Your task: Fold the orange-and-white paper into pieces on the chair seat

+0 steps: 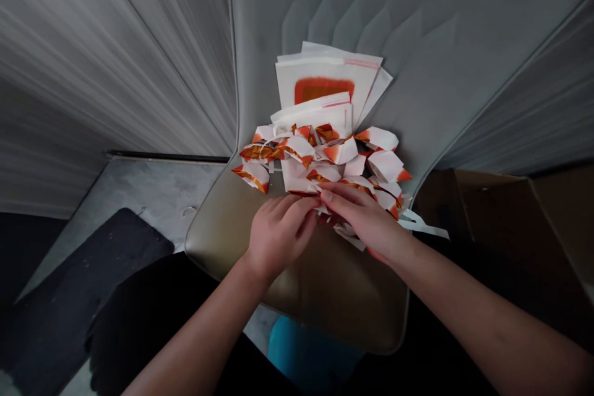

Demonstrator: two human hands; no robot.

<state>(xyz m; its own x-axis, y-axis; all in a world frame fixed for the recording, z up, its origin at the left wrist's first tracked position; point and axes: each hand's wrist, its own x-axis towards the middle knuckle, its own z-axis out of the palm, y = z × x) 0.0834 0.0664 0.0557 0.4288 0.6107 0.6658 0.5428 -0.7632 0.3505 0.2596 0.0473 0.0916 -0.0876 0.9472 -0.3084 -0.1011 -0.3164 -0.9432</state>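
Observation:
My left hand (284, 227) and my right hand (359, 213) meet over the chair seat, their fingertips pinched together on a piece of orange and white paper (304, 193). Most of that piece is hidden by the fingers. Just beyond them lies a pile of folded orange and white paper pieces (341, 151), some with shiny gold-orange inner faces. Behind the pile, flat white sheets (288, 78) with an orange printed patch lean against the chair back. A smaller stack of white sheets (320, 112) overlaps them in front.
The padded chair (208, 241) has a grey quilted back. White paper strips (424, 226) hang at the right of the pile. A cardboard box (492, 192) stands at right, a dark mat (106, 278) lies on the floor at left, and something blue (301, 352) shows below the seat.

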